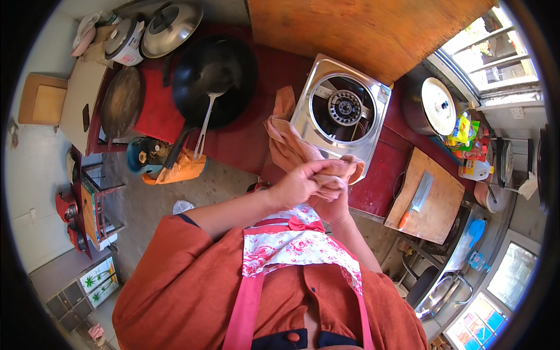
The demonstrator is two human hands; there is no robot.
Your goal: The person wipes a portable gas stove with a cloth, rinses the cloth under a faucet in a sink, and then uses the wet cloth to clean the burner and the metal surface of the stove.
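My left hand (294, 185) grips a bunched pink-orange cloth (292, 142) from the left. My right hand (333, 209) is closed around the same bunch from below; its fingers are largely covered by folds. The rest of the cloth hangs loosely up and left, along the left edge of a stainless steel gas stove (306, 109). Both hands are in front of the stove's near edge. The stove's round burner (344, 107) lies exposed inside a ring-shaped opening, with no flame visible.
On the red counter (280, 57) rests a black wok (192, 83) with a metal spatula (205, 124). A large lidded pot (415, 105) stands right of the stove. A cleaver (421, 194) lies on a wooden cutting board (448, 192). A gas cylinder (138, 153) sits below the counter.
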